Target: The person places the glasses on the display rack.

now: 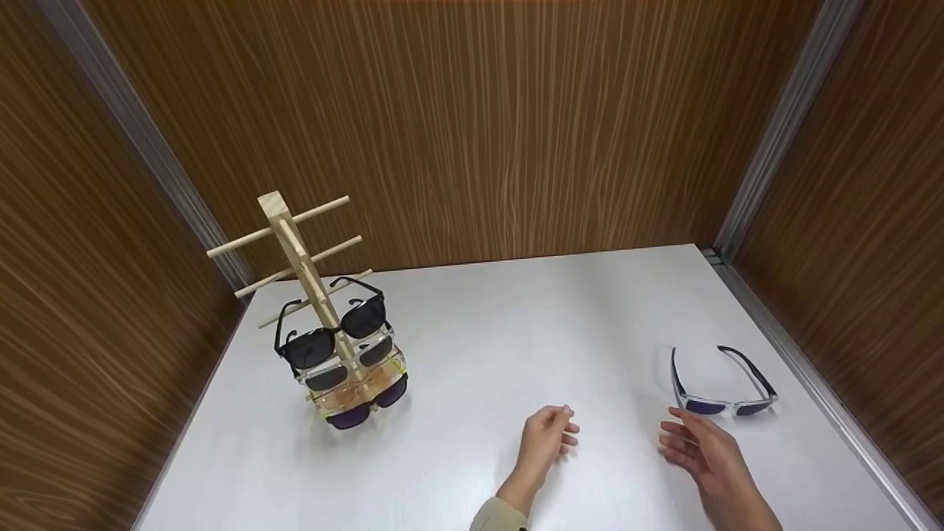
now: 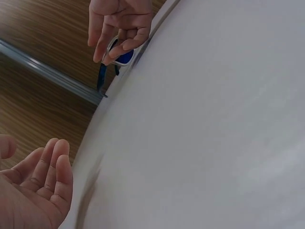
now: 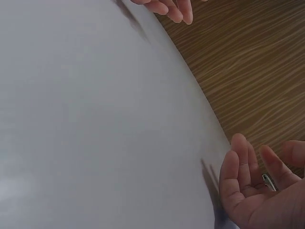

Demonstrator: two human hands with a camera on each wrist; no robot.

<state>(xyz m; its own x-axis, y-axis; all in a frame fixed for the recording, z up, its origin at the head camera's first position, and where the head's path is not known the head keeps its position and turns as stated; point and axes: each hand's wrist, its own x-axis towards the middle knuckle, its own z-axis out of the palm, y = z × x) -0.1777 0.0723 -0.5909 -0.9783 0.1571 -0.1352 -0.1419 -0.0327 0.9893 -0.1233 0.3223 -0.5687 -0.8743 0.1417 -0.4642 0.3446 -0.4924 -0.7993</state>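
Observation:
In the head view a pair of clear-framed sunglasses point(image 1: 730, 407) with dark blue lenses lies on the white table at the right, its dark temples unfolded toward the back wall. My right hand point(image 1: 708, 450) is just in front of these sunglasses, fingers loosely bent and holding nothing. My left hand point(image 1: 542, 442) hovers over the middle of the table, also holding nothing. In the left wrist view the left hand point(image 2: 40, 186) shows relaxed fingers. The right wrist view has the right hand point(image 3: 262, 191) with fingers apart and a small piece of the sunglasses point(image 3: 268, 181) visible behind.
A wooden display stand point(image 1: 313, 287) with side pegs rises at the left of the table. Black sunglasses point(image 1: 335, 335) hang on it above several other pairs; its upper pegs are bare. Wood-grain panels point(image 1: 472, 133) enclose the back and sides, with metal rails point(image 1: 789, 125) at the corners.

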